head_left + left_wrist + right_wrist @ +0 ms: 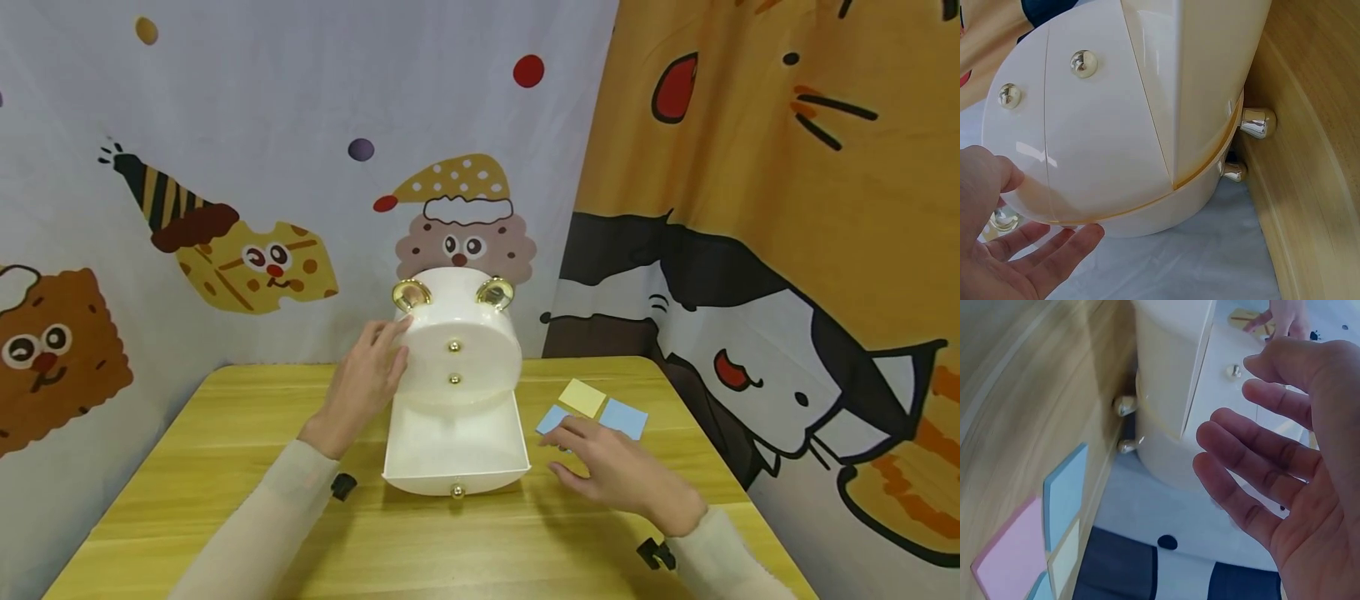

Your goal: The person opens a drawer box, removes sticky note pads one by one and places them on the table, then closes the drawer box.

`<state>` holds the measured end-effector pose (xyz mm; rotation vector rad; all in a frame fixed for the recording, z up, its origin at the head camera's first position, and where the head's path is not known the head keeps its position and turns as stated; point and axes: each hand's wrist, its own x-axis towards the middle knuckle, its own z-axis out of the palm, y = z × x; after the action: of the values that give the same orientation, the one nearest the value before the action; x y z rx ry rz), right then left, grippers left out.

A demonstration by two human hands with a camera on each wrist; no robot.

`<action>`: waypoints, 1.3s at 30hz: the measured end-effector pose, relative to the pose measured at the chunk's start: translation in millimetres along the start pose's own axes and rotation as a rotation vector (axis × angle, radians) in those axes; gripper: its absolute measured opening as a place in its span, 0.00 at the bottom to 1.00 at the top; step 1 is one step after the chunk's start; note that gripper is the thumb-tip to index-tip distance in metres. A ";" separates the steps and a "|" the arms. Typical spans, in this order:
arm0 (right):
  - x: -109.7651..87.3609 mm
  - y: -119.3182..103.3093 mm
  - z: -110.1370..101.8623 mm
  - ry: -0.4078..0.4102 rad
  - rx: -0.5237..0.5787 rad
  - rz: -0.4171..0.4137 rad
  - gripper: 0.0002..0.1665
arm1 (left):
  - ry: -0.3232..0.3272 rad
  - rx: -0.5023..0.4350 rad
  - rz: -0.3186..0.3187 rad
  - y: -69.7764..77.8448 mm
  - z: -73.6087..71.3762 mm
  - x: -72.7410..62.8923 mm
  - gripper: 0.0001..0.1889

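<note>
A glossy white drawer box (459,362) with gold knobs and two gold ear-like rings stands on the table. Its lowest drawer (456,437) is pulled out toward me; nothing shows inside it. My left hand (363,379) rests against the box's upper left side, fingers nearly straight along the edge and thumb by the front face (1104,144). My right hand (618,468) hovers right of the drawer, fingers spread, holding nothing. Beyond it lie sticky notes: a yellow one (582,397), a blue one (625,418) and another blue one (551,418). A pink note (1013,550) shows only in the right wrist view.
The wooden table (255,433) reaches back to a printed curtain (262,108) with cartoon figures. Another curtain panel (750,208) hangs along the right side. A black clip (343,486) sits by the left wrist, and one (655,553) by the right.
</note>
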<state>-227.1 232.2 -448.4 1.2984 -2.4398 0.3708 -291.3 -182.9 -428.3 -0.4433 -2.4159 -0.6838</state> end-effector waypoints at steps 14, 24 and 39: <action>19.0 -25.5 12.3 -0.080 0.087 -0.038 0.19 | 0.019 0.004 0.012 -0.8 -0.7 0.3 0.28; 32.0 -41.2 25.1 -0.116 0.104 -0.100 0.19 | 0.018 0.006 0.010 -1.9 -1.3 0.9 0.27; 39.9 -53.8 43.5 -0.204 0.081 -0.153 0.21 | 0.002 0.003 0.005 -3.0 0.8 0.4 0.27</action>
<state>-210.7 156.3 -467.3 1.6178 -2.4899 0.3125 -293.4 -184.8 -429.7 -0.4470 -2.4123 -0.6786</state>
